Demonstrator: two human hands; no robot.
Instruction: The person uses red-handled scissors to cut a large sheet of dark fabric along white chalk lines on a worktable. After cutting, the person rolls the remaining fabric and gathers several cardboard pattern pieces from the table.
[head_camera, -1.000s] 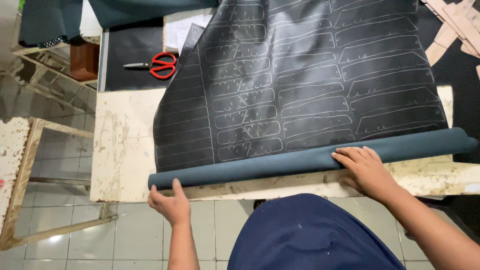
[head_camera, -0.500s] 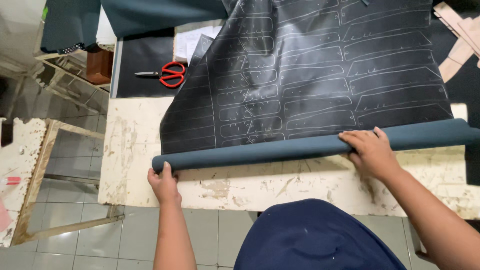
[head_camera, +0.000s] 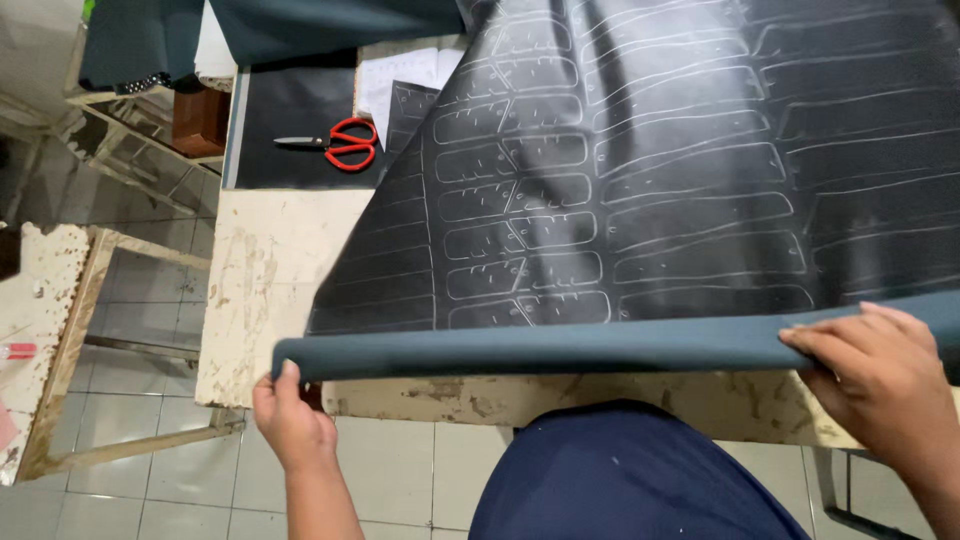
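The counter (head_camera: 270, 290) is a worn, cream-white slab with chipped paint and brown stains along its near edge. At its far left end lies a black mat (head_camera: 290, 110), and on that mat rest red-handled scissors (head_camera: 335, 146), blades pointing left; just right of the scissors, white papers (head_camera: 400, 78) show. Left of the counter stands a wooden frame (head_camera: 70, 330) on grey floor tiles (head_camera: 150, 300), and beyond the counter's far left corner sits a brown box (head_camera: 198, 118).
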